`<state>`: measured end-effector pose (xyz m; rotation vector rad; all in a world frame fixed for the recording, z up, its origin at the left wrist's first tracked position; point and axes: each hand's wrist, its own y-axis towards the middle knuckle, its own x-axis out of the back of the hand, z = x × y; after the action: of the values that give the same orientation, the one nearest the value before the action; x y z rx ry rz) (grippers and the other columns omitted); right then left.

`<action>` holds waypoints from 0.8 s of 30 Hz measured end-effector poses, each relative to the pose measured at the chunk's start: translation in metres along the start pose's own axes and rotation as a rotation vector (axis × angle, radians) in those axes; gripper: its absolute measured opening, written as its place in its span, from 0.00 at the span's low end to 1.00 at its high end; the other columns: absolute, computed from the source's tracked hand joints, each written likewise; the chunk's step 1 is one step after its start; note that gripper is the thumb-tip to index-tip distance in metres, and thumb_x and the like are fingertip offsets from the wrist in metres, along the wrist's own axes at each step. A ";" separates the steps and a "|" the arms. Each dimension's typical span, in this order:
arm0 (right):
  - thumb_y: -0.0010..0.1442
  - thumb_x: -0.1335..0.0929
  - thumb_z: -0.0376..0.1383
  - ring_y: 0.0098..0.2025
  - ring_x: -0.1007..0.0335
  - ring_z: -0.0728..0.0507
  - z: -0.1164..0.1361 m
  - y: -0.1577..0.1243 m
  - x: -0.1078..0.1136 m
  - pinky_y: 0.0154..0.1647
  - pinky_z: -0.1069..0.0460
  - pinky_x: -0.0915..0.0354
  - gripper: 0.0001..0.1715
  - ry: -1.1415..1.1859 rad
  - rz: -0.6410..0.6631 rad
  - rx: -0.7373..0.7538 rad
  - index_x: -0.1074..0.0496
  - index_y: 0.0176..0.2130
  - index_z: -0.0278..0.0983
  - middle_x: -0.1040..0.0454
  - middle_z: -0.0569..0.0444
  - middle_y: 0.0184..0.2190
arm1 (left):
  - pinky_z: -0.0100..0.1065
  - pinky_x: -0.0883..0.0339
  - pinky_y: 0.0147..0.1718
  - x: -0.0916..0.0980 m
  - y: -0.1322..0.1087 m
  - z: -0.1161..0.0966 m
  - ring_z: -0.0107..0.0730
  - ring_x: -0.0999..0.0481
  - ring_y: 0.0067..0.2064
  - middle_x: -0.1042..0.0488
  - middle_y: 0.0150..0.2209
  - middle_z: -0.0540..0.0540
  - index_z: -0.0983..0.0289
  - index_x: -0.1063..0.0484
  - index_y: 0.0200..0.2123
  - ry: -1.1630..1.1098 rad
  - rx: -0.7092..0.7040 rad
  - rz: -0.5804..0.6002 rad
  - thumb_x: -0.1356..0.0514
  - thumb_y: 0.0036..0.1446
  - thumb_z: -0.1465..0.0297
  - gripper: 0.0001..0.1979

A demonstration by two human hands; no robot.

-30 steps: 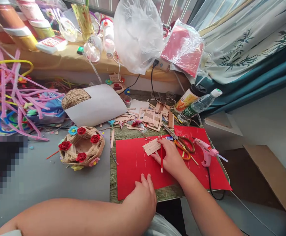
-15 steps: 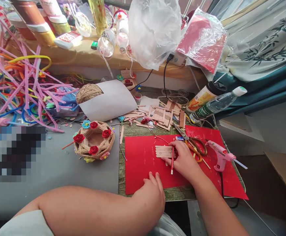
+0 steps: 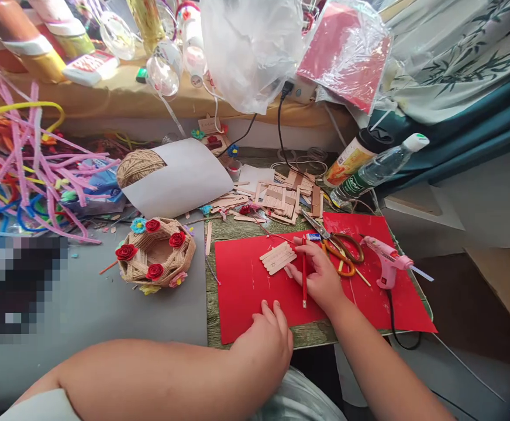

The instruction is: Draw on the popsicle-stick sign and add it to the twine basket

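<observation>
My right hand (image 3: 323, 275) has its fingers closed on a red pencil (image 3: 305, 280), held with the pencil's eraser end toward me. Just left of those fingertips lies a small panel of craft sticks (image 3: 276, 258) side by side, with faint pencil marks on it. It sits askew on a red sheet (image 3: 237, 292), and I cannot tell whether the fingers touch it. My left hand (image 3: 266, 339) rests at the sheet's near edge, fingers stretched out and nothing in them. Scissors (image 3: 343, 248) with orange-brown handles and a blue-and-white eraser (image 3: 313, 237) lie beyond my right hand.
A pink glue gun (image 3: 386, 260) lies at the right with its cord hanging off the table. Left stands a twine-wrapped basket (image 3: 156, 257) with red roses. Craft sticks (image 3: 276, 199), a plastic bottle (image 3: 378, 169), a twine ball (image 3: 138, 166) and pipe cleaners (image 3: 27, 158) lie farther back.
The craft-stick panel has shifted left from under my right hand and turned askew. My right hand still holds the pencil. My left hand stays about where it was; the view has shifted slightly.
</observation>
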<state>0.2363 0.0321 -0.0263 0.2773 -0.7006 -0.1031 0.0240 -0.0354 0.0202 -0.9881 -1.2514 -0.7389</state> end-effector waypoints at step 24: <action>0.59 0.26 0.42 0.61 0.35 0.32 -0.005 0.004 -0.001 0.62 0.35 0.38 0.25 -0.175 0.094 0.060 0.30 0.55 0.42 0.24 0.46 0.56 | 0.41 0.24 0.32 0.015 0.002 0.011 0.60 0.21 0.55 0.28 0.62 0.73 0.67 0.29 0.62 0.057 -0.065 0.058 0.52 0.67 0.71 0.24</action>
<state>0.2388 0.0375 -0.0293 0.2945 -0.8906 -0.0171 0.0239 -0.0240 0.0348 -1.0446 -1.1506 -0.7611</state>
